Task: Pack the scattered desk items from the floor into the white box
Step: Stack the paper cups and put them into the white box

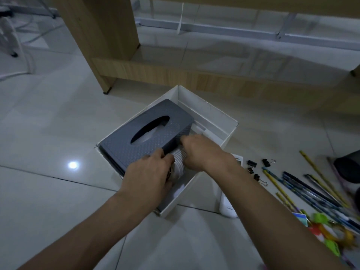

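Sitting on the floor: the white box (pixel 214 117) is sitting open on the shiny tiles, just in front of the wooden desk (pixel 93 36).
Grey tissue box (pixel 116 151): it is lying inside the white box, along the left wall, with its long hole facing up.
Striped tube (pixel 179 164): it is sitting inside the white box, touching the grey tissue box, between the two hands.
Left hand (pixel 148 170): it is reaching into the white box. Its fingers are curling round the near side of the striped tube and gripping it.
Right hand (pixel 198 151): it is curling over the far side of the striped tube and gripping it too. Its fingertips are touching the side of the grey tissue box.
Pencils (pixel 303 190): they are lying in a bunch on the floor, to the right of the white box.
Black clips (pixel 252 164): they are lying on the floor between the white box and the pencils.
White gadget (pixel 238 159): it is peeking out behind the right wrist, just beside the white box.
Bright bits (pixel 321 219): green and orange things are lying near the pencils, too blurry to name.
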